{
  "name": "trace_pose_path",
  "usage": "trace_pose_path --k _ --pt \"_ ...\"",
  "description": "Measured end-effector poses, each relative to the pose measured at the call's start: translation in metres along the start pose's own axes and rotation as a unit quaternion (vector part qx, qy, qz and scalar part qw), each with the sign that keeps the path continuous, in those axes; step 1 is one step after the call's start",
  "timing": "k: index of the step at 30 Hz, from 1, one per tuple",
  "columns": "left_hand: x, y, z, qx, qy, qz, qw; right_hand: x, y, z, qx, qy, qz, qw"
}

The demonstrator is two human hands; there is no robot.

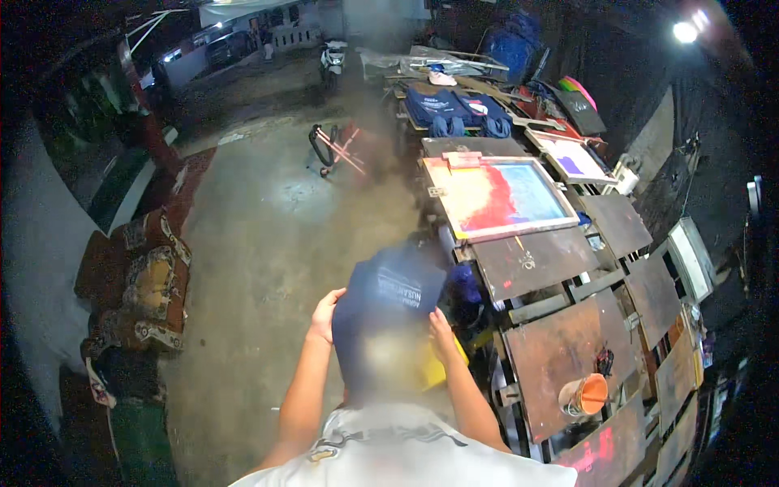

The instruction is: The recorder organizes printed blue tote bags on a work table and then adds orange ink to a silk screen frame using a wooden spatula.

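Observation:
In front of my chest I hold up a navy cloth bag (380, 296) with white print on its upper part, which reads upside down from here. My left hand (326, 315) grips its left edge, with the thumb and fingers closed on the cloth. My right hand (441, 331) is closed on its right edge. A blurred patch hides the bag's lower middle. Something yellow (435, 364) shows beside my right forearm. To the right, a screen-printing frame (497, 235) smeared with red and pale blue ink lies on a bench, a pink squeegee (465, 161) on its far edge.
Similar navy bags (438, 107) lie at the bench's far end. Another frame (600, 176) has a purple patch. Dark boards (560, 345) carry an orange bucket (584, 396) near me on the right. A patterned armchair (150, 288) stands left; a pinkish metal stand (337, 150) is on the floor ahead.

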State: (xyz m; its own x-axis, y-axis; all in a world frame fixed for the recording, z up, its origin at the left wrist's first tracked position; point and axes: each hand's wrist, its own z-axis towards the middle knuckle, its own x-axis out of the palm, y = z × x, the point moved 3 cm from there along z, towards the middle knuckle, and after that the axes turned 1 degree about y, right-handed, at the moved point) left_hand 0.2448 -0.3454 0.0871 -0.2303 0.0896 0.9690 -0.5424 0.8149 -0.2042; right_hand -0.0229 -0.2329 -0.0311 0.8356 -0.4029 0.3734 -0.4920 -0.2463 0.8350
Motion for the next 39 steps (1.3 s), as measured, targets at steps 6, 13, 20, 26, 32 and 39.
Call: trace_pose_path --k 6,13,20,26,32,39 --pt "-0.011 -0.097 0.024 0.025 -0.058 0.039 0.997 0.072 0.043 0.068 -0.084 0.114 -0.013 0.990" --pt "-0.030 -0.208 0.013 0.082 -0.124 0.045 0.988 0.162 0.067 0.116 -0.101 0.150 0.001 0.984" --pt "-0.050 -0.282 0.039 0.116 -0.101 0.030 0.988 0.209 0.099 0.173 -0.078 0.150 0.071 0.983" --pt "-0.056 -0.341 0.120 0.088 -0.061 0.077 0.991 0.214 0.145 0.258 -0.099 0.154 0.050 0.982" --pt "-0.033 -0.371 0.219 -0.006 -0.125 0.151 0.980 0.208 0.195 0.364 -0.150 0.110 0.038 0.982" --pt "-0.031 -0.416 0.307 0.024 -0.001 0.140 0.990 0.195 0.245 0.458 -0.122 0.081 0.087 0.985"
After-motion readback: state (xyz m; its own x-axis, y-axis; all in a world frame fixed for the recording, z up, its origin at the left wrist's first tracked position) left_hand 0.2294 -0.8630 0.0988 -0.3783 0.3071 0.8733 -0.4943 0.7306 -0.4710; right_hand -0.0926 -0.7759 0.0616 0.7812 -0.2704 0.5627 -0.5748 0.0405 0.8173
